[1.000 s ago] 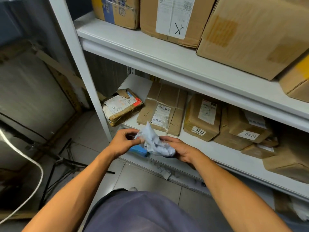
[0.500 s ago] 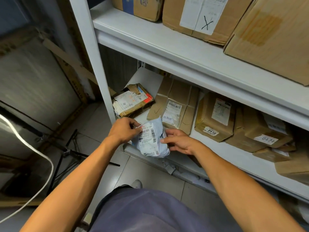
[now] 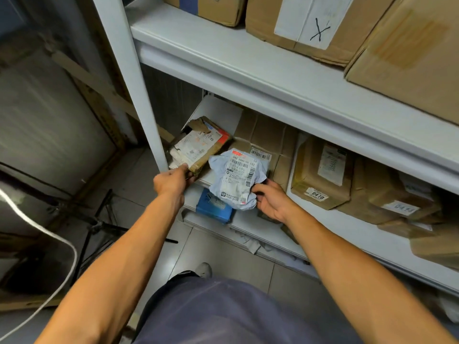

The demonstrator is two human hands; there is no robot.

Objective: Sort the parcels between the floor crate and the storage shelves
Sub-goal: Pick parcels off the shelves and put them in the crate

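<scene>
A crumpled pale-blue soft parcel (image 3: 238,180) with a white barcode label stands at the front edge of the middle shelf (image 3: 367,234). My right hand (image 3: 269,198) holds its right side, fingers curled round it. My left hand (image 3: 172,180) grips the front corner of a torn brown box (image 3: 201,146) with a white and red label, at the shelf's left end beside the white upright post (image 3: 139,95). Behind the soft parcel lies a flat brown box (image 3: 268,140). No floor crate is in view.
Brown boxes marked 0410 (image 3: 320,175) and 0411 (image 3: 397,202) fill the shelf to the right. Large cartons (image 3: 310,23) sit on the upper shelf (image 3: 273,78). A blue parcel (image 3: 213,207) lies on the bottom shelf. A white cable (image 3: 57,239) and dark stand legs (image 3: 96,224) are on the floor at left.
My left hand let go of the soft parcel and moved left onto the torn brown box. The soft parcel went up and back onto the shelf edge, held by my right hand.
</scene>
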